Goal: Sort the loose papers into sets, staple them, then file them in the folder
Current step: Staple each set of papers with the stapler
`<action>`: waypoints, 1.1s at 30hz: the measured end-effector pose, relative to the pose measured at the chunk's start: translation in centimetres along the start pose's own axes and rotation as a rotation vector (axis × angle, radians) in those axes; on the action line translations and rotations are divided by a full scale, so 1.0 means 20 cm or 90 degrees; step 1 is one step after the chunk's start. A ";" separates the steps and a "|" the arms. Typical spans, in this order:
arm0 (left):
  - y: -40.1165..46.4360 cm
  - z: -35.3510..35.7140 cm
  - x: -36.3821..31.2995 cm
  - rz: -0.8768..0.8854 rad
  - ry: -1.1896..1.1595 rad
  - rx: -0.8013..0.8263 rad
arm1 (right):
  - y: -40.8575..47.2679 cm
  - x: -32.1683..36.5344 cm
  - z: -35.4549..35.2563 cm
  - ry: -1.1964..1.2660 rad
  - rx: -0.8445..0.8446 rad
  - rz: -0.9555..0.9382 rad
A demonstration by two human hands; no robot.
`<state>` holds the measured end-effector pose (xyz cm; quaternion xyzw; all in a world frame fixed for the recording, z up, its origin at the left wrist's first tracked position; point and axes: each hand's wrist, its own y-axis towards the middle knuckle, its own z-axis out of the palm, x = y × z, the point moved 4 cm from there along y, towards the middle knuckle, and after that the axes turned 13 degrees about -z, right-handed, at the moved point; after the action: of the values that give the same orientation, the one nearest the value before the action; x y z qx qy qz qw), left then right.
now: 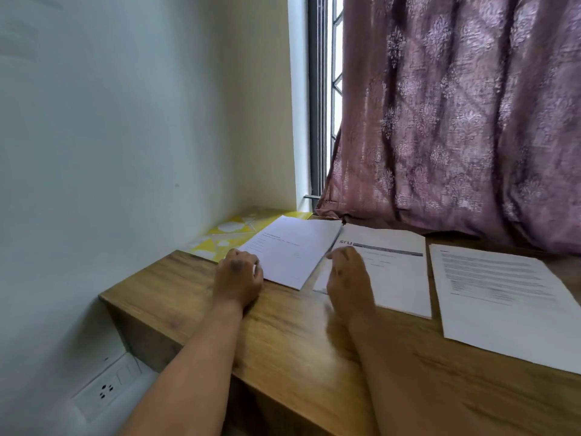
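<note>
Left hand (239,276) curled, gripping left paper set's (292,250) near edge. Right hand (347,272) blurred on middle paper set (393,265); grip unclear.

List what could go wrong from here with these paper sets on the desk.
1. The left paper set overlaps the middle set at its corner, so pages might get mixed when lifted.
2. The left set also lies partly on the yellow folder, so pulling the folder out may drag it.
3. No stapler is visible, so sets may stay loose.
</note>
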<state>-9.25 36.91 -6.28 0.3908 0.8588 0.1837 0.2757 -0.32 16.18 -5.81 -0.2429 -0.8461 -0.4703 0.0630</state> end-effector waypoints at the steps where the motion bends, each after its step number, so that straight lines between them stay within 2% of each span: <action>1: -0.02 -0.01 -0.02 0.010 -0.006 -0.002 | -0.04 -0.05 -0.08 -0.013 -0.005 0.034; 5: -0.16 -0.05 -0.18 0.014 -0.127 -0.006 | -0.20 -0.23 -0.37 -0.130 0.046 0.137; 9: -0.35 0.01 -0.52 -0.030 -0.247 0.155 | -0.33 -0.33 -0.56 -0.200 0.163 0.151; 12: -0.42 0.07 -0.71 -0.085 -0.175 0.245 | -0.38 -0.34 -0.61 -0.206 0.221 0.154; 17: -0.36 0.12 -0.83 -0.146 0.056 0.282 | -0.39 -0.31 -0.64 -0.226 0.222 0.163; 20: -0.29 0.15 -0.85 -0.216 0.073 0.386 | -0.38 -0.28 -0.67 -0.237 0.221 0.172; 24: -0.18 0.15 -0.87 -0.233 0.107 0.470 | -0.36 -0.25 -0.69 -0.274 0.226 0.176; 29: -0.15 0.18 -0.86 -0.320 -0.054 0.587 | -0.34 -0.25 -0.70 -0.302 0.254 0.182; 31: -0.15 0.21 -0.86 -0.350 -0.166 0.573 | -0.33 -0.26 -0.70 -0.305 0.270 0.189; 33: -0.16 0.24 -0.87 -0.408 -0.361 0.539 | -0.33 -0.27 -0.70 -0.301 0.280 0.193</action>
<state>1.40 22.01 -5.96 0.2221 0.8251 -0.3783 0.3562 -0.41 -0.20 -4.94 -0.4483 -0.8727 -0.1929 -0.0152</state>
